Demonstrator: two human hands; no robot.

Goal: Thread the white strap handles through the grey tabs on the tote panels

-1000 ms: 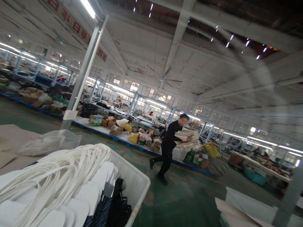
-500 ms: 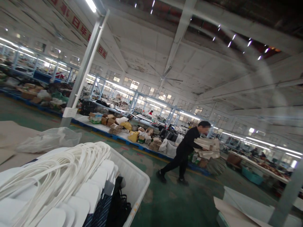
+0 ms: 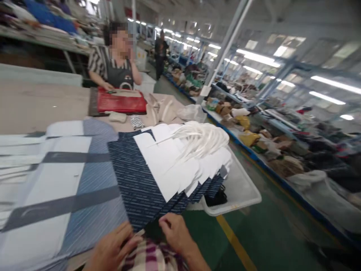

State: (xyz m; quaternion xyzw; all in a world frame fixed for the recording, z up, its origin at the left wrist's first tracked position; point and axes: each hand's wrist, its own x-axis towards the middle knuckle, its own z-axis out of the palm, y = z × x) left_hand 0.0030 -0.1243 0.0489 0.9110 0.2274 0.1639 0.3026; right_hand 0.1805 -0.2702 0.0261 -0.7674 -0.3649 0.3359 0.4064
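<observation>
Navy striped fabric (image 3: 135, 177) sits mid-table, white panels (image 3: 166, 158) on top! From the left: pale tabletop (image 3: 42, 99), blue-and-white pieces (image 3: 76, 180) lying flat, then the left hand (image 3: 114, 242) at the navy corner, grip impossible to tell. Right hand (image 3: 175, 231) now, fingers curled near the edge, grip unclear too. Beyond, a white tub (image 3: 246, 194), green floor (image 3: 270, 233), heaped goods (image 3: 284, 163), strip lights (image 3: 258, 57) blazing.

The green floor (image 3: 267, 229) is marked by a yellow stripe (image 3: 234, 241); a grey post (image 3: 223, 49) is set beside blue pallets (image 3: 248, 151); light is given by fluorescent tubes (image 3: 258, 57) and paned windows (image 3: 296, 40).
</observation>
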